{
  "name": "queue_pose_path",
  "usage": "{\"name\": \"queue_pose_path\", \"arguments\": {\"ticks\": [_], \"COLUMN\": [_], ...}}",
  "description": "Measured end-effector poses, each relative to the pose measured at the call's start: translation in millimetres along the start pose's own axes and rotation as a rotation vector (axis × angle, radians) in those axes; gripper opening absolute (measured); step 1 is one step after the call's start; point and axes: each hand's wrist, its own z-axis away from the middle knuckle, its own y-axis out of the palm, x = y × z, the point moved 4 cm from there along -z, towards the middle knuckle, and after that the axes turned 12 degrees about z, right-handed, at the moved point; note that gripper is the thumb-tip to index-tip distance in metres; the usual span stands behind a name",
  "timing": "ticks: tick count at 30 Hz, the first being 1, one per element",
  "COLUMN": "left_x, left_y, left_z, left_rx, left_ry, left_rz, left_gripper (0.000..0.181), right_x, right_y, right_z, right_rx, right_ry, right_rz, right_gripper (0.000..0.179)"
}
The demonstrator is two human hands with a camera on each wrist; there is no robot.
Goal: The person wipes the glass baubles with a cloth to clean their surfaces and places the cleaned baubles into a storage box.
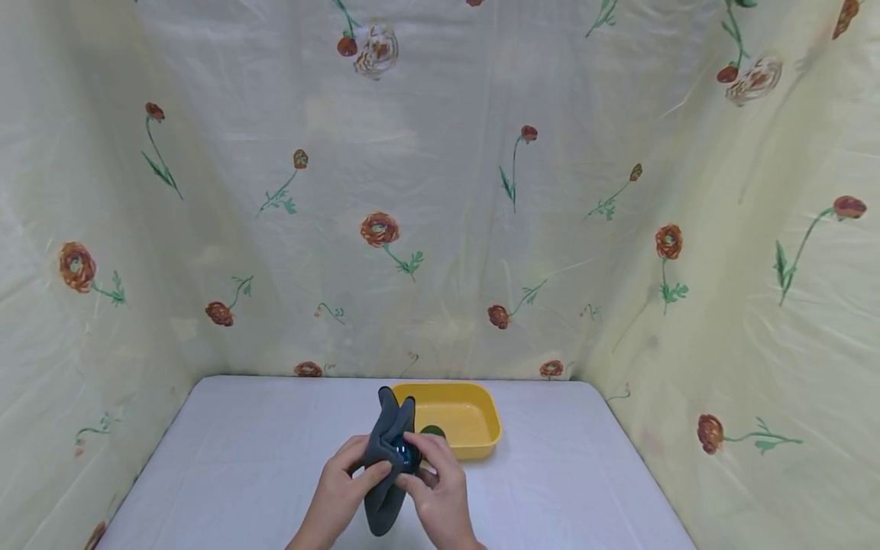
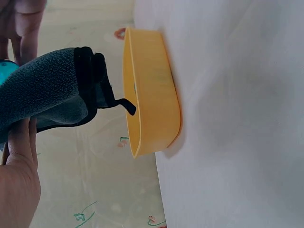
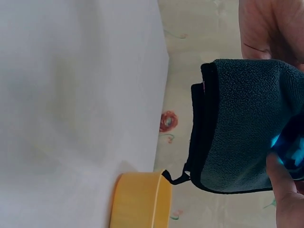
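A dark grey fleecy cloth (image 1: 385, 508) with black edging is folded between the two hands above the table. Its black hanging loop (image 3: 179, 178) sticks out at one corner in the right wrist view. My left hand (image 1: 338, 480) grips the cloth from the left, its thumb lying over the near fold. Against the cloth's right side, my right hand (image 1: 440, 483) holds a shiny blue rounded object (image 1: 409, 456) between thumb and fingers. That object shows as bright teal (image 2: 6, 70) in the left wrist view, mostly hidden by cloth and fingers.
A yellow rectangular tub (image 1: 491, 424) stands on the white-covered table (image 1: 550, 489) just beyond the hands. A dark green rounded thing (image 1: 433, 431) shows at its near side, partly behind the right hand. Flower-printed sheeting (image 1: 440, 305) encloses the back and sides.
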Motion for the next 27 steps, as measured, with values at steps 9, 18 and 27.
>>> {"name": "queue_pose_path", "arguments": {"ticks": [9,18,27], "left_x": [0.5,1.5,2.3], "left_y": [-0.4,0.9,1.6], "left_z": [0.7,2.1,1.9], "left_rx": [0.037,0.064,0.059], "left_ry": [-0.011,-0.009,-0.005], "left_rz": [0.032,0.028,0.014], "left_gripper": [0.048,0.048,0.052], "right_x": [-4,-10,-13], "right_y": [-2,-4,-5], "right_z": [-0.3,-1.7,-1.0], "right_rx": [0.071,0.097,0.12], "right_ry": [0.022,0.1,0.156], "right_rz": [-0.01,-0.048,-0.099], "right_gripper": [0.048,0.051,0.058]}}
